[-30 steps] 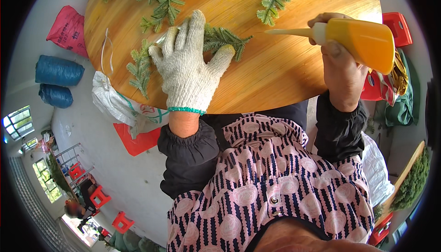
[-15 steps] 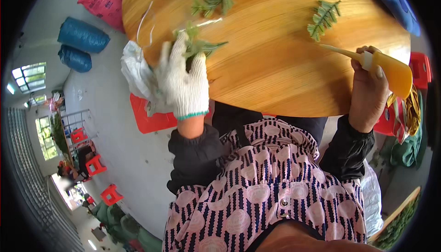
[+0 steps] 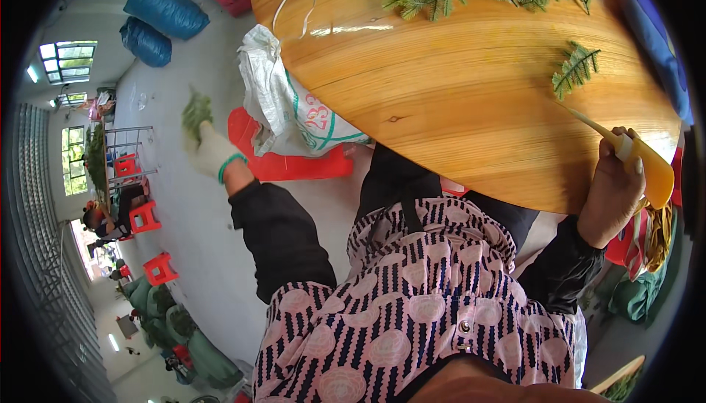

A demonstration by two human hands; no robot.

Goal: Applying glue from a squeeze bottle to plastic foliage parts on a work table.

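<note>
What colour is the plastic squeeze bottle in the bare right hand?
The squeeze bottle is yellowish orange, clearest in the head view.

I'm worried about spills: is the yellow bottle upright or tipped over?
Tipped: the right hand holds the yellow bottle slanting, its long nozzle pointing across the wooden table. I can't tell whether anything is dripping.

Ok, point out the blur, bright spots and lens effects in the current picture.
Head view: motion blur smears the gloved left hand and its green sprig; head view: the right hand and orange bottle look crisper; head view: windows glow brightly at left, and black fills the fisheye corners.
</note>
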